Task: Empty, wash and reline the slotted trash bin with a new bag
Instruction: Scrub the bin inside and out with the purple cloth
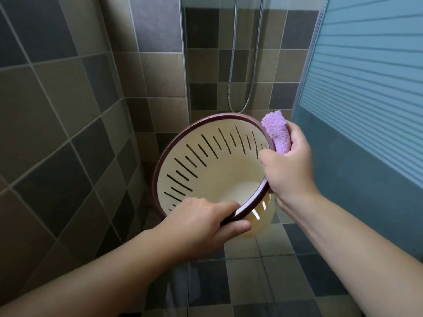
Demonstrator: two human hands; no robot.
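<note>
The slotted trash bin [206, 165] is cream inside with a dark maroon rim, held up in the air and tilted so its mouth faces me. It holds no bag. My left hand [203, 223] grips the near lower rim, thumb outside and fingers curled over the edge. My right hand [288, 170] holds a fluffy purple cloth [278, 133] against the right side of the rim, with the thumb reaching inside the bin.
I stand in a tiled shower corner. A metal shower hose [238, 88] hangs in a loop on the back wall behind the bin. A frosted glass door [366, 99] stands at the right. The tiled floor [263, 282] lies below.
</note>
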